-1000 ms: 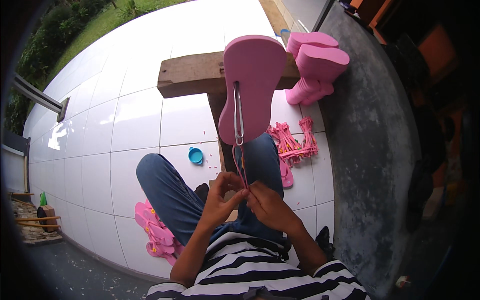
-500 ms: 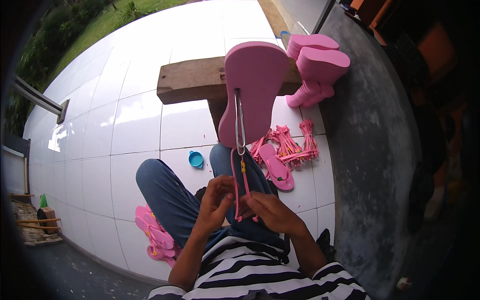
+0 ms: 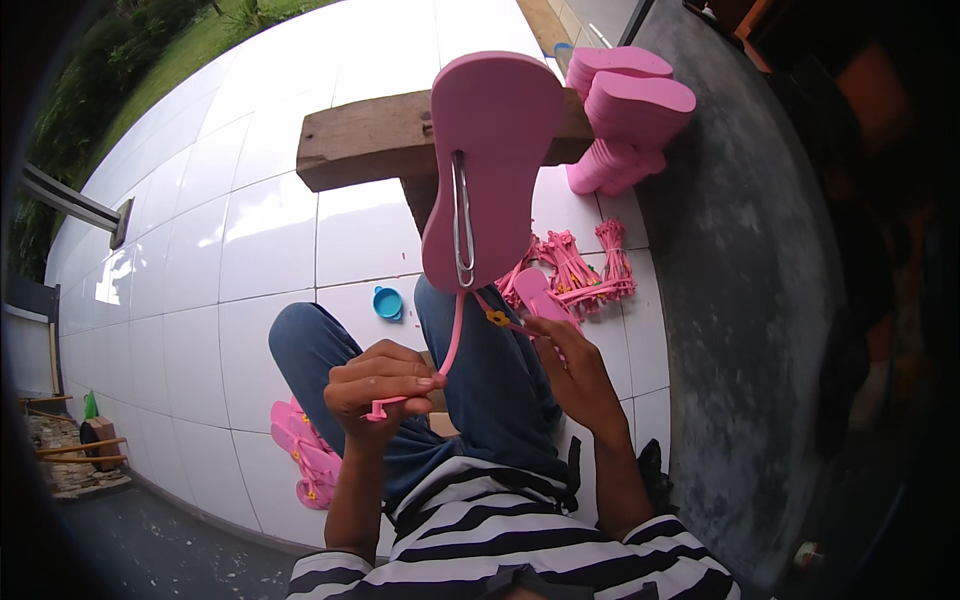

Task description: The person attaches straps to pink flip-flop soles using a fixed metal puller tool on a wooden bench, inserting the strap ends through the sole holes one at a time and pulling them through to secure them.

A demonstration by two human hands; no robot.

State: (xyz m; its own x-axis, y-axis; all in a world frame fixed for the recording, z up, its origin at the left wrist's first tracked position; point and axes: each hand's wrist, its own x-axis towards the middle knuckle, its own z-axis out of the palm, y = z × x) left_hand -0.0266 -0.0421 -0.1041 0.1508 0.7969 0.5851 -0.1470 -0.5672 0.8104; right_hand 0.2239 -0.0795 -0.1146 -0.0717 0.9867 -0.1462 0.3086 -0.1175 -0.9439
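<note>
A pink flip-flop sole (image 3: 500, 150) stands against a wooden beam in front of me. A bent metal rod, like a long narrow loop (image 3: 461, 220), lies along its face. From the sole's lower end hangs a pink Y-shaped strap (image 3: 457, 335) with a yellow flower (image 3: 497, 318) on one branch. My left hand (image 3: 380, 385) is closed round one branch, its plugged end poking out below the fingers. The other branch runs taut to my right hand (image 3: 575, 380), whose fingers pinch it; its end is hidden there.
The wooden beam (image 3: 350, 145) rests on a post. Stacked pink soles (image 3: 640, 105) stand at the far right. Bundled straps (image 3: 570, 265) and a flip-flop (image 3: 545, 295) lie by my right knee, a blue cup (image 3: 387, 303) between my knees, finished flip-flops (image 3: 305, 455) at the left.
My hands have moved apart, the left to the left and the right outward and up. The strap's two branches, which hung near each other, are now spread into a V.
</note>
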